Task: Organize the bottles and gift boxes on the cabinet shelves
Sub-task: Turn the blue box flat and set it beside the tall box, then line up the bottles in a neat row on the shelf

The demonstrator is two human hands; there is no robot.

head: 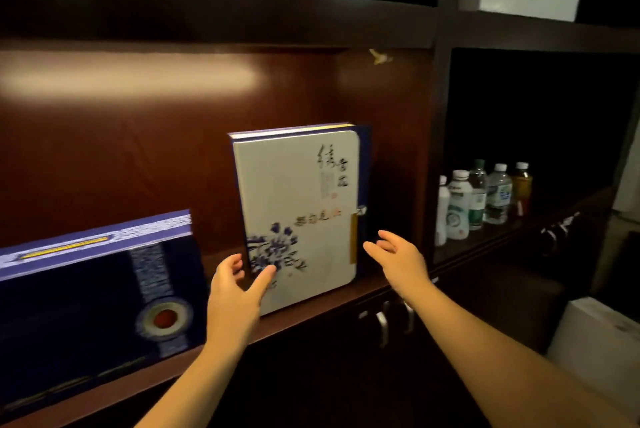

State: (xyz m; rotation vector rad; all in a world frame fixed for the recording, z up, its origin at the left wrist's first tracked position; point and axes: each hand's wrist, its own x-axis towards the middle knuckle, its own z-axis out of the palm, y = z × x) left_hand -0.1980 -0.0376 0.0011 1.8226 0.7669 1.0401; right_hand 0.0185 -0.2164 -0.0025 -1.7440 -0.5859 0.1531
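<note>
Flanking the upright white gift box, both open hands, left seemingly touching, bottles rightward.

We face a dark reddish-brown wooden cabinet in a dim room, its back panel catching a soft streak of light. Below the shelf, closed doors carry metal handles. A white carton stands at lower right.

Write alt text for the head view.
Both hands, left hand and right hand, flank an upright white gift box on a dark wooden shelf; only the left thumb touches it. A dark blue box stands left, bottles right.
</note>
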